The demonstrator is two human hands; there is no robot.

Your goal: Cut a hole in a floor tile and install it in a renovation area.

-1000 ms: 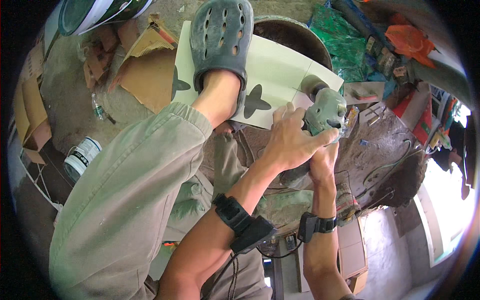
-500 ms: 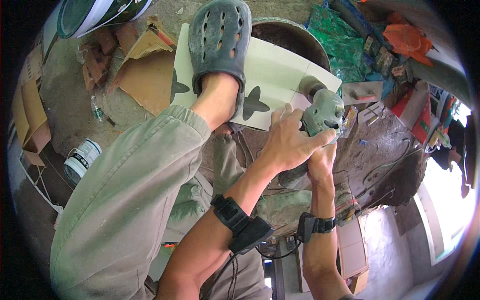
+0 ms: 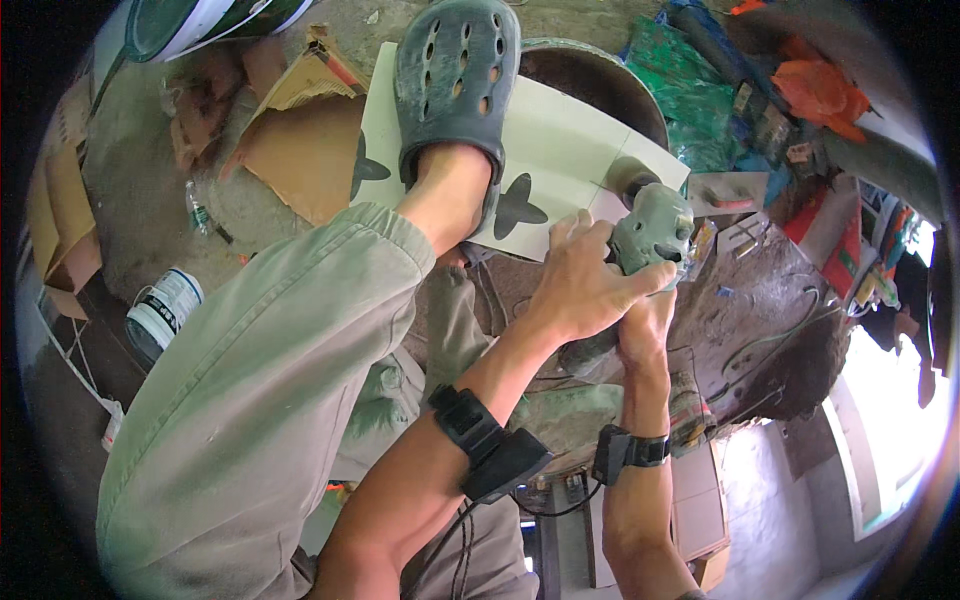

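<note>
A grey-green angle grinder (image 3: 652, 235) is held in both hands over the right end of a white tile (image 3: 570, 135). My left hand (image 3: 585, 285) is closed around the tool's near left side, its thumb across the body. Below it, my right hand (image 3: 648, 325) wraps the grinder from underneath, its fingers partly hidden. The round dark head of the grinder is at the tile near a thin straight line; whether the disc touches the surface is unclear. Dark petal shapes mark the tile. My foot in a dark clog (image 3: 455, 95) presses on its left part.
Under the tile's far edge stands a round tub (image 3: 645, 85). Torn cardboard (image 3: 310, 150) and a plastic bottle (image 3: 197, 210) lie left, beside a white bucket (image 3: 165, 310). Green sheeting (image 3: 685, 100), an orange bag (image 3: 820, 95) and a trowel-like flat tool (image 3: 728, 195) are at the right.
The whole view has shifted slightly, with the tile and foot appearing a little farther right. Both hands keep their hold on the grinder, which stays at the same end of the tile.
</note>
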